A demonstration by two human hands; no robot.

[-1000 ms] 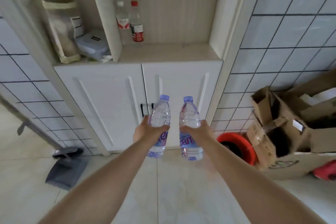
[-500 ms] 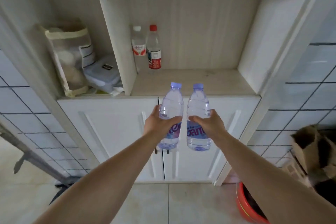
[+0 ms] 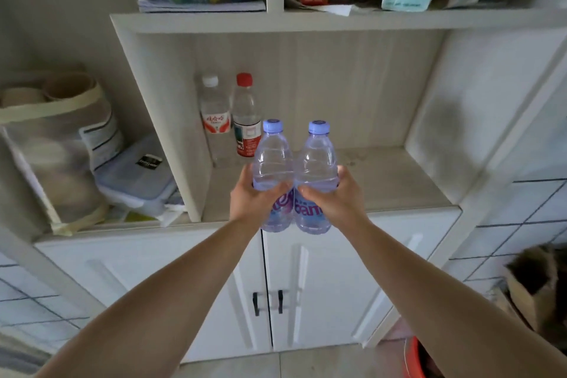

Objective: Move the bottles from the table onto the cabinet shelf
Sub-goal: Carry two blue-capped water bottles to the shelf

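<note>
Left hand [image 3: 256, 199] and right hand [image 3: 333, 198], fingers clamped on purple-capped bottles [image 3: 273, 159], upright before cabinet shelf [image 3: 383, 181], ready to stand.

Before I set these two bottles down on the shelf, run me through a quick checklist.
1. Left hand grips left bottle: ok.
2. Right hand grips right bottle: ok.
3. Both caps on: ok.
4. Bare shelf right of the white-capped bottle and red-capped bottle: ok.
5. Bottle bases above shelf level: not ok, they hang before the edge.
6. Headroom under upper shelf: looks ok.
</note>
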